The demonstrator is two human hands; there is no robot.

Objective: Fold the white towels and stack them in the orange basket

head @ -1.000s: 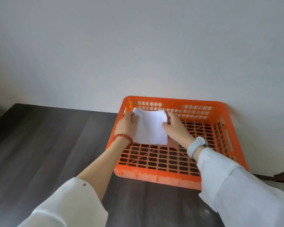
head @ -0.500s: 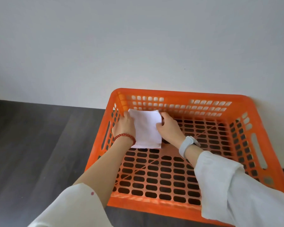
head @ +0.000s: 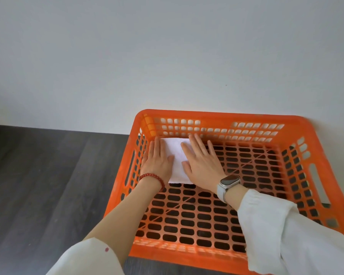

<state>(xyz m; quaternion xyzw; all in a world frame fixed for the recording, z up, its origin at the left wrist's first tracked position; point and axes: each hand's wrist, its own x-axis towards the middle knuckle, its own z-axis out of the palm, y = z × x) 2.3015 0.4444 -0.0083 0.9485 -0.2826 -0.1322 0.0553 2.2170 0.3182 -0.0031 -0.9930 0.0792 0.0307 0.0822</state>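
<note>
Towel [head: 178,165], folded, lies flat in orange basket [head: 216,117], far-left corner. Left hand [head: 157,161] and right hand [head: 202,165] press it, fingers straight and spread. Head view: likely soft, light, limp; best pinched at opposite edges.

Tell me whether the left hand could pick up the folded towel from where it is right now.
Probably yes. The left hand already lies flat on the towel in the orange basket's far left corner. The right hand presses it too and would need to lift.
</note>
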